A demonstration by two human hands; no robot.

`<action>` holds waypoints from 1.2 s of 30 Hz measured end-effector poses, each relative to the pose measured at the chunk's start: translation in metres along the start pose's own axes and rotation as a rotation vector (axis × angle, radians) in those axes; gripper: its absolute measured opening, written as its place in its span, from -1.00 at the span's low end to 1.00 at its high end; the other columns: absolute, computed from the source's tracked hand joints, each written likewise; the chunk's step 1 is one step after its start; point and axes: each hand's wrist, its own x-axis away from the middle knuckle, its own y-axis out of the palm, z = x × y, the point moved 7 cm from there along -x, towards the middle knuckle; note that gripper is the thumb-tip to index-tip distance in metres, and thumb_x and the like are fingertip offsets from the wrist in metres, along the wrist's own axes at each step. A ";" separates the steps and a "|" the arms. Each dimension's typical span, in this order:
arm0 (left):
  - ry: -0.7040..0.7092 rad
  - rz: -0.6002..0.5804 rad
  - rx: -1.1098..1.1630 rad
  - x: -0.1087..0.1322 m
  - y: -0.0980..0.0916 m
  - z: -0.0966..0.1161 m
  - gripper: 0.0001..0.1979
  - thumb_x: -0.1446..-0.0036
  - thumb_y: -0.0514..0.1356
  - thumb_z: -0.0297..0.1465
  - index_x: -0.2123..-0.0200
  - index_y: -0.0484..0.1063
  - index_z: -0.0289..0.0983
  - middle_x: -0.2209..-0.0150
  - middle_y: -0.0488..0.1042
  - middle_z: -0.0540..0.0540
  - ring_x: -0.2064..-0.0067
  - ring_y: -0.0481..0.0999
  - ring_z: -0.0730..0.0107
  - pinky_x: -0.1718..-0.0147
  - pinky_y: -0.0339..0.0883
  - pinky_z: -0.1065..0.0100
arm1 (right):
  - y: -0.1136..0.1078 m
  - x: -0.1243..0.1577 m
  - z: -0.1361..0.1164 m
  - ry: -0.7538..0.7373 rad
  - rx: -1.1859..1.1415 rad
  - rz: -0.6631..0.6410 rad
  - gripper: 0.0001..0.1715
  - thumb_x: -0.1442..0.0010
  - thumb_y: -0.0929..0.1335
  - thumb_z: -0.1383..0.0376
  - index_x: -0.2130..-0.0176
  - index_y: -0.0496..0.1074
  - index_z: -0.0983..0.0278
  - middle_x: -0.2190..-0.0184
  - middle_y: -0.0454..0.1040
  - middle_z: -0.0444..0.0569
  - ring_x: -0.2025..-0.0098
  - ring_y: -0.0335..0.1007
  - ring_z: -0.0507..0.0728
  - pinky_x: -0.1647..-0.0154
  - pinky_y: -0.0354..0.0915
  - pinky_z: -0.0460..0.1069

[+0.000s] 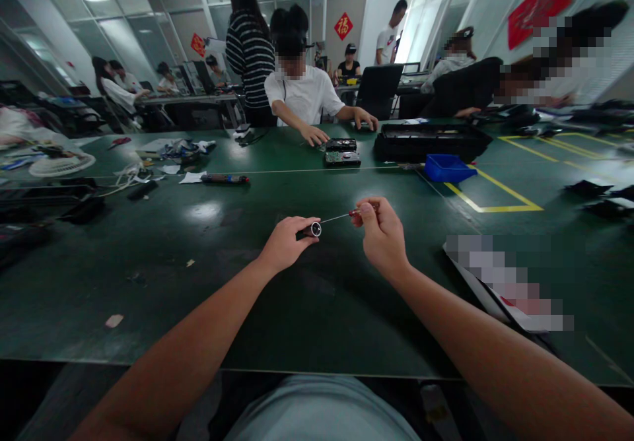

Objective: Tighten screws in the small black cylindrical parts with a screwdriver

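My left hand (286, 241) is closed around a short dark cylinder (312, 230), which looks like a small flashlight. Its round end, with a bright ring, faces toward me. In my right hand (387, 237) is a screwdriver (355, 212) with a reddish handle, gripped between thumb and fingers. The thin metal shaft points left and reaches the upper side of the cylinder; I cannot tell whether the tip touches it. Both hands are raised over the middle of the green table (297, 322).
Across the table a person (302, 91) in white reaches toward two small open devices (341, 158). A long black case (430, 142) and a blue bin (450, 168) stand at the back right. A multicoloured pen-like tool (225, 179) lies at left. A flat packet (495, 282) lies right.
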 end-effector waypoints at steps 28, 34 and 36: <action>-0.032 -0.046 0.005 0.000 0.005 -0.005 -0.58 -0.13 0.31 -0.40 -0.09 0.48 -0.13 0.03 0.54 -0.11 0.02 0.47 0.19 -0.06 0.30 0.07 | 0.007 -0.002 -0.005 -0.096 0.239 -0.128 -0.81 -0.38 0.18 0.20 0.23 0.30 0.18 0.42 0.50 -0.06 0.36 0.47 0.15 0.31 0.26 0.05; -0.056 -0.052 0.019 0.000 0.005 -0.006 -0.57 -0.15 0.30 -0.39 -0.10 0.47 -0.11 0.02 0.53 -0.09 -0.01 0.46 0.20 -0.07 0.29 0.09 | 0.007 -0.004 0.002 -0.068 0.265 -0.122 -0.79 -0.37 0.19 0.19 0.24 0.33 0.20 0.42 0.51 -0.04 0.37 0.45 0.16 0.32 0.24 0.05; -0.074 -0.048 0.031 0.001 0.004 -0.007 -0.58 -0.15 0.30 -0.39 -0.11 0.47 -0.10 0.02 0.53 -0.09 0.01 0.47 0.20 -0.05 0.31 0.09 | 0.008 -0.004 0.002 -0.068 0.273 -0.123 -0.78 -0.37 0.19 0.17 0.24 0.34 0.20 0.42 0.50 -0.04 0.37 0.44 0.15 0.33 0.23 0.04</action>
